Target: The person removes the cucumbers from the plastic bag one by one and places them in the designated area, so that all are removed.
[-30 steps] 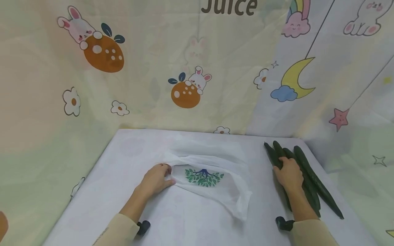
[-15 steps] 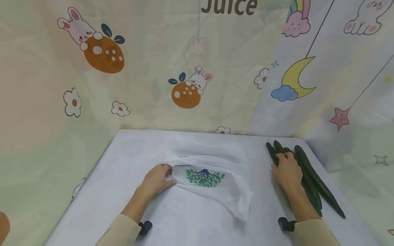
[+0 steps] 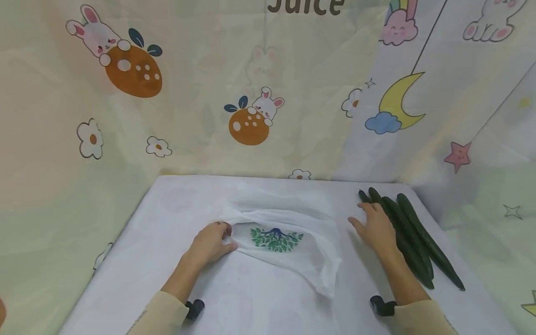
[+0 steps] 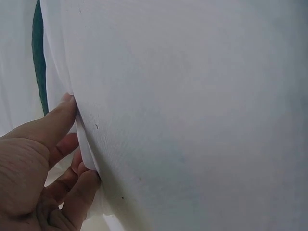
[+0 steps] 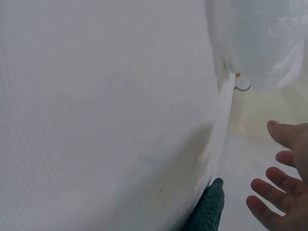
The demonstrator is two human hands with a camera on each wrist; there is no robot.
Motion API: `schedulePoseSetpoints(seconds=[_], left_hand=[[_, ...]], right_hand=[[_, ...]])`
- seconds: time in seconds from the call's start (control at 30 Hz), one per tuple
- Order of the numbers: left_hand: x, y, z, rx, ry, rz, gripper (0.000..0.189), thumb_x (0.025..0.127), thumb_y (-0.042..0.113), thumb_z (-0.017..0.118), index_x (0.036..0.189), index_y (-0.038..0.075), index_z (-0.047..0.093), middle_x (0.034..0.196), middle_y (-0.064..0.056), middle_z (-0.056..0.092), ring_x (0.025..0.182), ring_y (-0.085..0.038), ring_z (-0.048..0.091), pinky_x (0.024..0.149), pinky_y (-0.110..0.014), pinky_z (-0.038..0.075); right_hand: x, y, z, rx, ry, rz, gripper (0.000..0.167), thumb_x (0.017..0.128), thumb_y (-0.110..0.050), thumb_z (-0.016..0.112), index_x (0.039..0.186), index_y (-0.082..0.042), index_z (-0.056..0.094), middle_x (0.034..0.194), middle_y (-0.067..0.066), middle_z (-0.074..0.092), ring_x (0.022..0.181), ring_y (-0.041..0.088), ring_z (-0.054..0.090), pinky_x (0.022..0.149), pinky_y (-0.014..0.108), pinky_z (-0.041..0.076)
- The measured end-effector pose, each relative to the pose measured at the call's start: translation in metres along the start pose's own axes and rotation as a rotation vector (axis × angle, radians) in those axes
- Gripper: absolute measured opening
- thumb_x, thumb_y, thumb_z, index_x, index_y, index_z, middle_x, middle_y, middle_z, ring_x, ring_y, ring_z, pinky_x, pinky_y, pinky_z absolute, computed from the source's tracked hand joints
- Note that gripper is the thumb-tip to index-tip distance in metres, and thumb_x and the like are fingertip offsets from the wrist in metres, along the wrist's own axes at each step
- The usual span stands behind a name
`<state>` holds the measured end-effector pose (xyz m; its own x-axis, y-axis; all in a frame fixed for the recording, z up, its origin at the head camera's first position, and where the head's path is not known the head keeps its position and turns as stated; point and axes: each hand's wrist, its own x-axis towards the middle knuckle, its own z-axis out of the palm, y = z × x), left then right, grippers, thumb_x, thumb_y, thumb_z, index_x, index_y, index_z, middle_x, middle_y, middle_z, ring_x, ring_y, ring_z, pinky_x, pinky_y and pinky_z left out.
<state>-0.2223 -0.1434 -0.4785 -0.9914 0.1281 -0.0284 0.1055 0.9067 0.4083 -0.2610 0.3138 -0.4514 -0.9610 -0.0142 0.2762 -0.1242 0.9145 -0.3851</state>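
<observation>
A white plastic bag (image 3: 289, 263) with a green and blue tree print lies flat on the table, its opening toward the left. My left hand (image 3: 211, 242) holds the bag's left edge, thumb and fingertips apart at the opening. The left wrist view shows the fingers of that hand (image 4: 53, 159) curled at the white edge. My right hand (image 3: 378, 230) is over the leftmost of several dark green cucumbers (image 3: 423, 232), fingers spread. In the right wrist view the right hand (image 5: 288, 178) holds nothing, apart from a cucumber tip (image 5: 210, 204).
A white-covered table (image 3: 180, 197) bears everything. Behind it hangs a printed cloth backdrop (image 3: 188, 107) with rabbits, oranges and a moon. The cucumbers lie side by side near the table's right edge, to the right of the bag.
My right hand has lifted off the cucumbers and shifted left, its fingers spreading. The left hand and bag keep their places. The head view has shifted slightly.
</observation>
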Motion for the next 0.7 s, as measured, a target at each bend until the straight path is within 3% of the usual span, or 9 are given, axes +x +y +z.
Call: schedulePoseSetpoints(seconds=[0.4,0.7], left_hand=[[0.001,-0.003,0.000,0.003,0.007,0.018,0.039,0.084,0.036,0.085,0.108,0.014,0.065,0.099,-0.002,0.063,0.091,-0.020,0.058,0.086,-0.043,0.051],[-0.001,-0.001,0.000,0.008,0.010,0.014,0.037,0.084,0.036,0.086,0.105,0.015,0.064,0.100,-0.001,0.063,0.091,-0.020,0.058,0.086,-0.043,0.051]], right_hand=[[-0.005,-0.016,-0.006,0.145,0.084,-0.068,0.051,0.098,-0.033,0.071,0.136,-0.001,0.058,0.126,0.025,0.061,0.113,0.046,0.062,0.087,0.062,0.051],[-0.005,-0.037,-0.007,0.226,0.069,-0.162,0.052,0.096,-0.030,0.074,0.137,-0.003,0.058,0.128,0.022,0.059,0.113,0.045,0.065,0.089,0.060,0.055]])
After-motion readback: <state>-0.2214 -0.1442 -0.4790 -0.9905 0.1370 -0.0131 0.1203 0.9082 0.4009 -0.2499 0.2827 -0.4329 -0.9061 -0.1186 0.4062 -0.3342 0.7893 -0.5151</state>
